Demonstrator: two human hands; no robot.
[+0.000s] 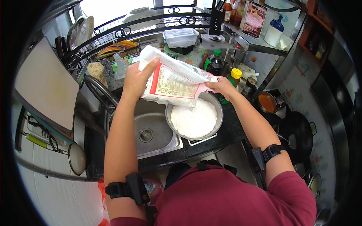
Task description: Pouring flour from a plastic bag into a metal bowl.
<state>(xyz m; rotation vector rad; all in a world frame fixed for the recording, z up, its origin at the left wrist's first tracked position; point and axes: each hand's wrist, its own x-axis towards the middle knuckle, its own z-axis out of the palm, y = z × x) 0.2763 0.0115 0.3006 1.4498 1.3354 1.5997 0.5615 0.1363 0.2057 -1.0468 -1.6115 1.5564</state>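
My left hand (138, 76) grips one end of a white plastic bag of flour (175, 82) with red print and writing. At the other end, my right hand (222, 86) pinches the bag's corner. The bag is tilted, its lower right part over a round metal bowl (219, 124). A heap of white flour (193, 120) fills much of that bowl. Whether powder is flowing from the bag cannot be made out. Under the bowl shows a white-rimmed flat object (202, 140), perhaps a kitchen scale, on the dark counter (226, 141).
A steel sink (158, 121) with a curved faucet (99, 87) lies left of the bowl. Several bottles, one yellow-capped (235, 74), stand behind my right hand. A black wok (297, 135) is at the right. A phone (254, 19) leans on the shelf, and a cutting board (46, 84) stands left.
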